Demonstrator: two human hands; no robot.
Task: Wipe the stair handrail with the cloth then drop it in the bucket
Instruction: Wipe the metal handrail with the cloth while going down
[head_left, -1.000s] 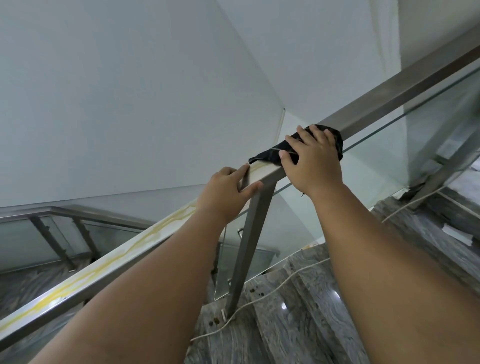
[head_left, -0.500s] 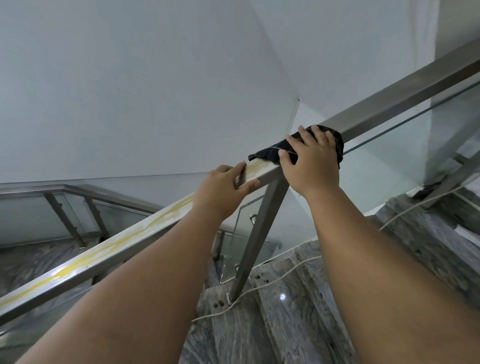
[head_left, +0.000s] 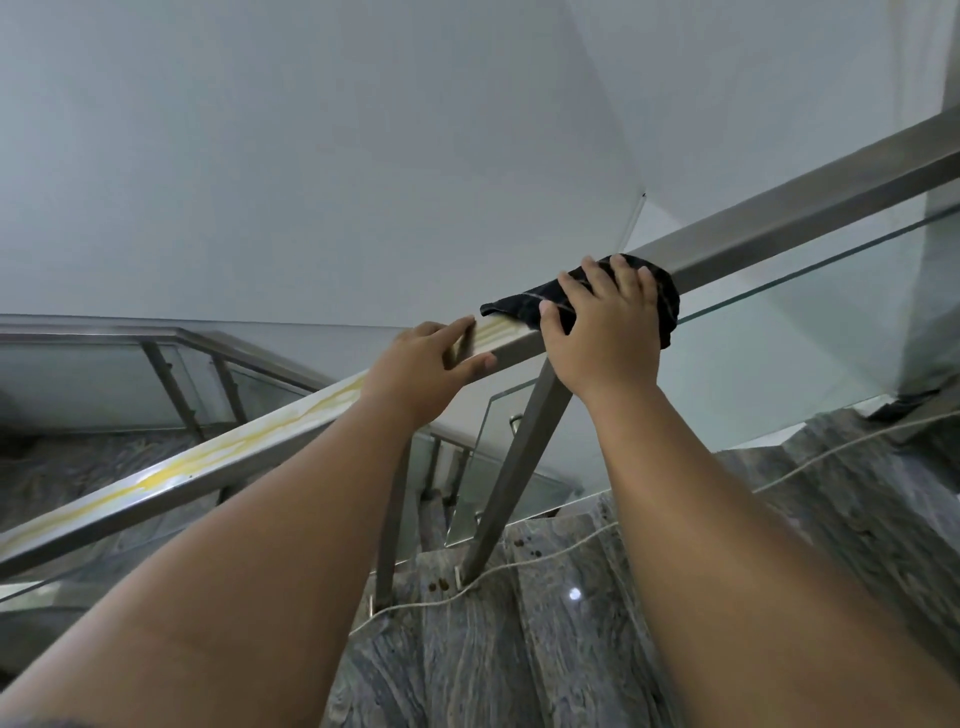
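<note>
"Head view, last second: has anything actually moved?"

"Hardly. The camera has tipped a little, but the cloth (head_left: 524, 306) sits where it sat, bunched on top of the handrail (head_left: 805, 218) just above the nearer post (head_left: 514, 467). The right hand (head_left: 605, 338) still lies over it, fingers spread and pressing down, thumb on the near side. The left hand (head_left: 421, 369) still clasps the handrail just below, though its forefinger now stretches flatter along the top, thumb against the near face."

"So what does that mean for the job?"

"I'd judge the wipe has stalled or is only about to run. The yellow streaks (head_left: 223, 452) below the left hand are untouched, so most of that stretch is still to do, and dropping the cloth is a long way off."

"Count it up for me."

"Two hands, one cloth, one handrail being worked and a second rail (head_left: 104, 335) on the lower flight. Two near posts, with at least two more under the lower rail. One cord (head_left: 519, 564) trailing over the steps (head_left: 519, 649). Buckets in sight: none"
</note>
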